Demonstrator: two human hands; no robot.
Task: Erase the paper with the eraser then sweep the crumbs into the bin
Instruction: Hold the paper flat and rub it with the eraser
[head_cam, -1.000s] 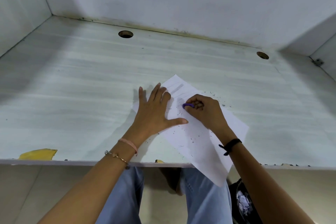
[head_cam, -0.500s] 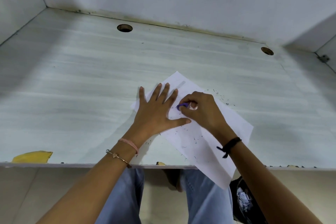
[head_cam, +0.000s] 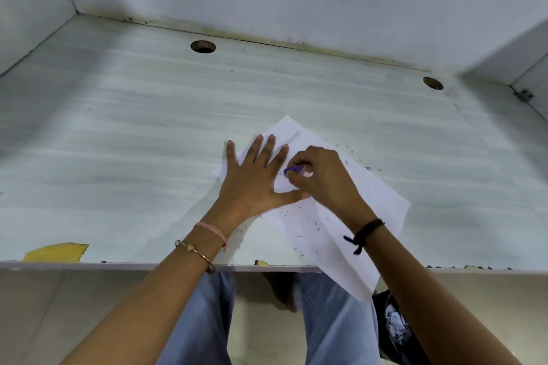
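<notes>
A white sheet of paper [head_cam: 382, 204] lies askew on the pale desk [head_cam: 133, 142], its near corner hanging over the front edge. My left hand [head_cam: 255, 178] presses flat on the sheet's left part with fingers spread. My right hand [head_cam: 323, 178] pinches a small purple eraser [head_cam: 292, 170] against the paper, just right of my left fingers. Dark eraser crumbs [head_cam: 308, 225] are scattered over the sheet and on the desk beside it. A dark bin [head_cam: 397, 326] with white scraps inside stands on the floor under the paper's hanging corner.
Two round cable holes [head_cam: 203, 46] [head_cam: 433, 83] sit near the desk's back edge. Walls close the desk in at the back and both sides. A yellow patch [head_cam: 56, 252] marks the front left edge. My legs in blue jeans [head_cam: 207, 320] are below the desk.
My right hand and the eraser have shifted a little left toward my left fingers. The left hand stays pressed on the sheet. The camera view has moved slightly.
</notes>
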